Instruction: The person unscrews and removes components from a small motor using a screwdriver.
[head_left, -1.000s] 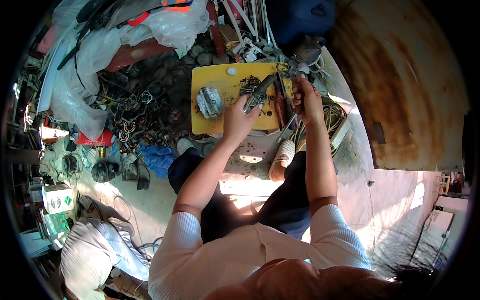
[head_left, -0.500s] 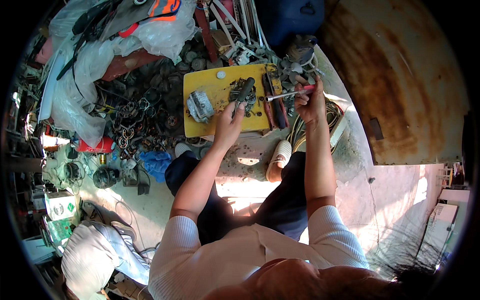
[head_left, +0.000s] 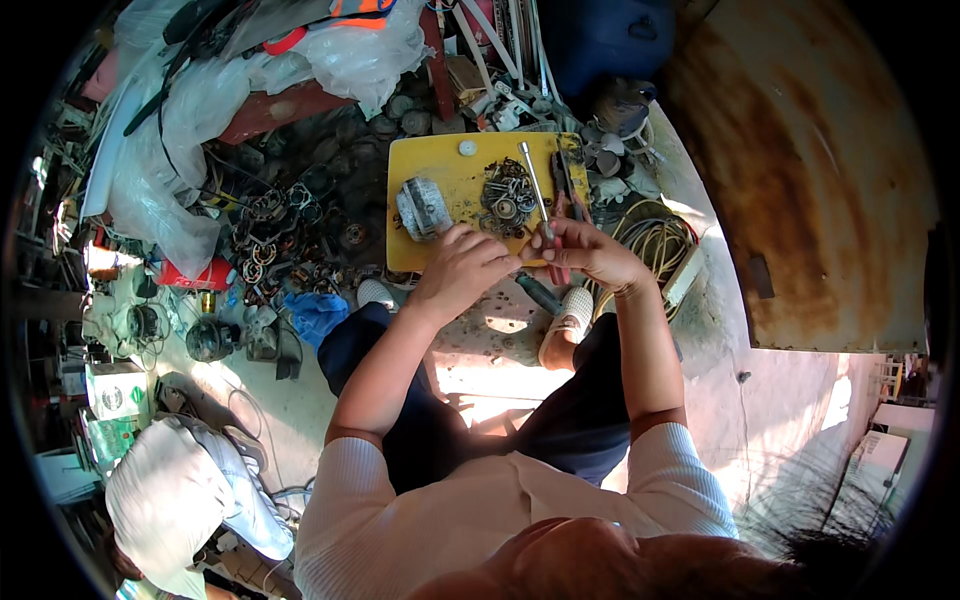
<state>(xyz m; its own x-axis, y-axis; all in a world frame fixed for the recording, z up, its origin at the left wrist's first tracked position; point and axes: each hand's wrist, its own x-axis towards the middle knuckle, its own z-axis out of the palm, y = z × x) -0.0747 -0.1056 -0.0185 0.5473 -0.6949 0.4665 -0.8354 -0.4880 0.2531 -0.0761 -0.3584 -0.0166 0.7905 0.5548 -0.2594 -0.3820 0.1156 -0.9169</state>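
My right hand (head_left: 592, 256) is closed on a socket driver, its red handle (head_left: 558, 266) low in the fingers and its metal shaft (head_left: 534, 178) pointing up and away over the yellow board (head_left: 440, 155). Close beside it, my left hand (head_left: 462, 272) has curled fingers that nearly meet the right fingertips. From under the two hands a dark green cylindrical piece (head_left: 539, 293) slants down to the right; its upper end is hidden, and the left fingers seem to grip it. A pile of small metal parts (head_left: 508, 195) and a silvery block-like part (head_left: 423, 208) lie on the board.
Red-handled pliers (head_left: 562, 180) lie at the board's right side. Coiled hose (head_left: 650, 245) sits on the floor beyond. Heaped motor parts (head_left: 270, 225) fill the left, below plastic sheeting (head_left: 180, 190). A rusty metal panel (head_left: 810, 180) stands right. Another person (head_left: 180, 490) crouches lower left.
Both hands have come together nearer my body. The socket driver has swung from pointing left to pointing away, and the dark green piece now points down to the right instead of up.
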